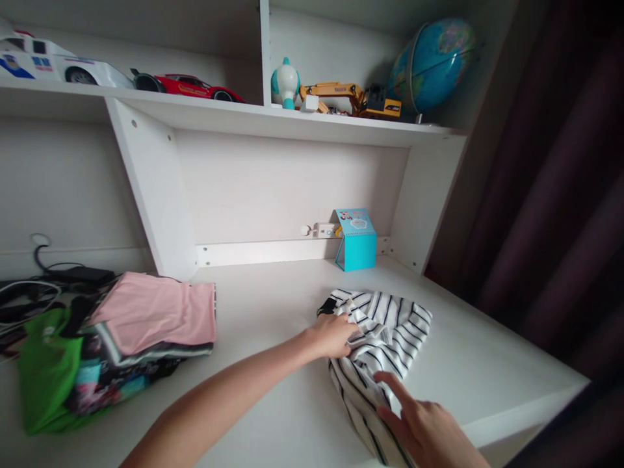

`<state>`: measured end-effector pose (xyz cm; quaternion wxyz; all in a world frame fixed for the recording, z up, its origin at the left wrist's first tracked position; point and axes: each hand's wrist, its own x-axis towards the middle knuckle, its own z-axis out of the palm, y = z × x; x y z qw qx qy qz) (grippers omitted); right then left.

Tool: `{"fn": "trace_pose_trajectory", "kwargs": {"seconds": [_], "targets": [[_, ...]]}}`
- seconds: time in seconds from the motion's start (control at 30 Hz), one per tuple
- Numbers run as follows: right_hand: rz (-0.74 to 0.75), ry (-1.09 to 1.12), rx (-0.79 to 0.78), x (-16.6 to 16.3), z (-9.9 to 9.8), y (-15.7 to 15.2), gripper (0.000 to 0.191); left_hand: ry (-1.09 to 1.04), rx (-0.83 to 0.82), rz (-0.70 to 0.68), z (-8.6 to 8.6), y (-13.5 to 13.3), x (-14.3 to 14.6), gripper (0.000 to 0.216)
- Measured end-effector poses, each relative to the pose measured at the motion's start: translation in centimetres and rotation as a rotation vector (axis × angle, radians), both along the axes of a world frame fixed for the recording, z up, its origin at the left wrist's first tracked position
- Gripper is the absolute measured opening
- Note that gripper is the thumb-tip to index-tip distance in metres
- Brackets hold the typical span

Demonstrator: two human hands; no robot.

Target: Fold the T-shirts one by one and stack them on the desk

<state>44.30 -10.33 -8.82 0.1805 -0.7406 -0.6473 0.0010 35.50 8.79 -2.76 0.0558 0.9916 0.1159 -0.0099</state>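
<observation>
A white shirt with dark stripes [404, 328] lies bunched on the white desk [263, 299], its near part stretching toward the bottom of the view. My left hand [334, 335] reaches in from the lower left, fingers curled into the fabric near a black patch at the shirt's far left. Over the near right part of the cloth is my right hand [426, 426], its thumb and forefinger apart and touching or just above the stripes. The other right-hand fingers are partly hidden.
At left lies a pile of clothes with a folded pink garment [156, 312] on top and a green one [49, 370] below, beside cables and a black adapter [88, 274]. A blue desk calendar [358, 250] stands behind the shirt. Toys and a globe [433, 65] occupy the shelf above.
</observation>
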Motion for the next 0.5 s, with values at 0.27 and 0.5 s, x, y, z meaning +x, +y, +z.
{"fn": "trace_pose_trajectory", "kwargs": {"seconds": [0.27,0.5], "targets": [[-0.021,0.062,0.144,0.9,1.9,0.7,0.020,-0.216,0.028,0.133,1.7,1.5,-3.0,0.022],[-0.266,0.596,0.431,3.3,2.7,-4.7,0.034,-0.284,-0.050,0.496,4.0,1.3,-17.6,0.036]]}}
